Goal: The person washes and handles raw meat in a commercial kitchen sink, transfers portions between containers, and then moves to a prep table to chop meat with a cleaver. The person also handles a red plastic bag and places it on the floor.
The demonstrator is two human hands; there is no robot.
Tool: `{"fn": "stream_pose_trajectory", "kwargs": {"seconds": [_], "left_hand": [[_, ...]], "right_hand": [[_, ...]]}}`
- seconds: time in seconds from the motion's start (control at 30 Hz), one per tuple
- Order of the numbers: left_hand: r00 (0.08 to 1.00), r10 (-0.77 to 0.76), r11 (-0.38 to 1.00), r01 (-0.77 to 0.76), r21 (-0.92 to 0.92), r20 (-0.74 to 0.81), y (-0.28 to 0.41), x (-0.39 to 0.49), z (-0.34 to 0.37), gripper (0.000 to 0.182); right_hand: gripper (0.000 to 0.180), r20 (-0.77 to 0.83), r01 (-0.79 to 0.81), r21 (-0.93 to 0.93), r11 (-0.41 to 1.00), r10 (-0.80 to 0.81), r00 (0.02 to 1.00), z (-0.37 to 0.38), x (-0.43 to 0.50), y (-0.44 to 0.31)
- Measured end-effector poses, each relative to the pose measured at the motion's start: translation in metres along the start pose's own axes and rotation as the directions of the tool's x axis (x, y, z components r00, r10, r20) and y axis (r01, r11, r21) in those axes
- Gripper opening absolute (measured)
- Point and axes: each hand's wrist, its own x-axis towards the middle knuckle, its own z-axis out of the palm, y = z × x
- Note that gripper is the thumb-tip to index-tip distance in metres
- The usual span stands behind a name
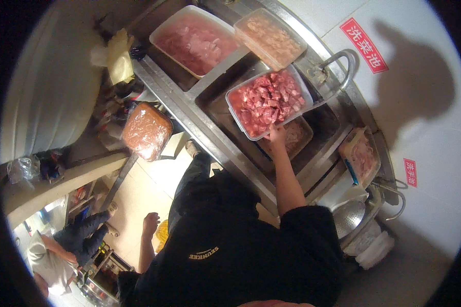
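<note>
My right hand (277, 135) grips the near corner of a clear plastic tub (233, 100). Diced raw red meat (271, 98) fills much of this tub, with pinkish liquid along one side. Beneath it, partly hidden, another tub of pale meat (295, 134) sits in the stainless-steel sink (326, 124). A curved tap (347, 71) reaches from the wall side towards the meat tub's rim. My left hand (151, 224) hangs by my side, away from the sink, with fingers loosely bent and nothing seen in it.
In the left basin stands a white tub of meat in liquid (192, 46); a tub of pale pieces (271, 38) straddles the back. To the right are another meat tub (359, 157) and a metal colander (349, 217). Behind me are a film-wrapped brown block (148, 130) and another person (52, 261).
</note>
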Motion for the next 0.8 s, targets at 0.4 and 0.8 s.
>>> {"fn": "stream_pose_trajectory", "kwargs": {"seconds": [0.4,0.8], "left_hand": [[1.000,-0.007,1.000,0.007,-0.005,0.011,-0.014,-0.001,0.005,0.030],[0.999,-0.020,0.993,0.025,-0.119,0.044,-0.042,0.010,0.012,0.024]], "right_hand": [[0.048,0.528,0.743,-0.656,0.134,-0.622,0.578,0.044,-0.016,-0.092],[0.037,0.516,0.690,-0.711,0.140,-0.563,0.646,0.064,-0.051,-0.112]]}}
